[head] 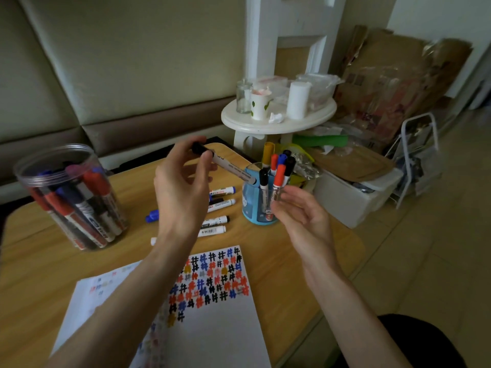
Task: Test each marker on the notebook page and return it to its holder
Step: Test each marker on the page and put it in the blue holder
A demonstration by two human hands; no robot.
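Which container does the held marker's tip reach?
The blue holder: the marker ends at its rim; the clear jar stands apart, left of the left hand.

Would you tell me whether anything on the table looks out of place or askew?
Yes: several markers lie loose on the table beside the blue holder, not in a holder. The left hand holds one more marker over the holder. Nothing looks spilled or damaged.

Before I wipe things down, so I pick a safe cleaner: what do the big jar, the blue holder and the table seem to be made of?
The big jar: clear glossy plastic, probably; markers show through its wall. The blue holder: translucent blue plastic, smooth; markers show faintly through it. The table: light wood-grain surface, matte, rounded corner; solid wood or laminate, cannot tell.
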